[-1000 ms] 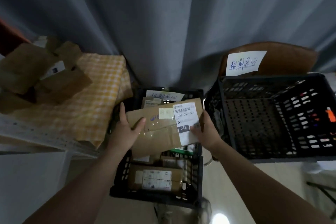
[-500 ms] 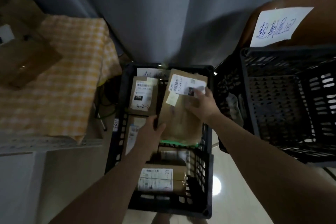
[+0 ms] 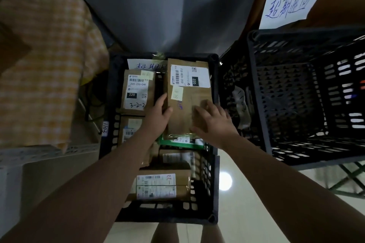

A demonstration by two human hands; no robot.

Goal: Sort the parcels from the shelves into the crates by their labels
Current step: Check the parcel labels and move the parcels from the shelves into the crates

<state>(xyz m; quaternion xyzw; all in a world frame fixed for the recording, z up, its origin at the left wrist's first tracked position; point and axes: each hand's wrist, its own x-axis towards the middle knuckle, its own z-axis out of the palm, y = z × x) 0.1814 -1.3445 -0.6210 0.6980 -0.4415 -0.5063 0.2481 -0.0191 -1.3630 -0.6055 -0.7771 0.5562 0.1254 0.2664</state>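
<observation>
On the floor below me stands a black crate (image 3: 167, 215) holding several brown parcels. A flat brown parcel labelled 032 (image 3: 182, 122) lies on top at its far right. My left hand (image 3: 157, 114) holds this parcel's left edge, thumb on top. My right hand (image 3: 214, 123) rests flat on its near right part with fingers spread. Beside it lies a parcel labelled 220 (image 3: 138, 92); another labelled parcel (image 3: 158, 185) lies at the near end. A green-edged parcel (image 3: 182, 143) peeks out underneath. A handwritten sign (image 3: 145, 65) stands at the crate's far wall.
A larger black crate (image 3: 258, 89) stands raised on the right, with a white handwritten sign (image 3: 289, 3) behind it. A shelf with a yellow checked cloth (image 3: 43, 61) is on the left. Grey curtain hangs behind. Shiny floor lies between the crates.
The 032 parcel was turned lengthwise and lowered onto the pile in the floor crate. My right hand slid from its label end to its near part. My view tilted down.
</observation>
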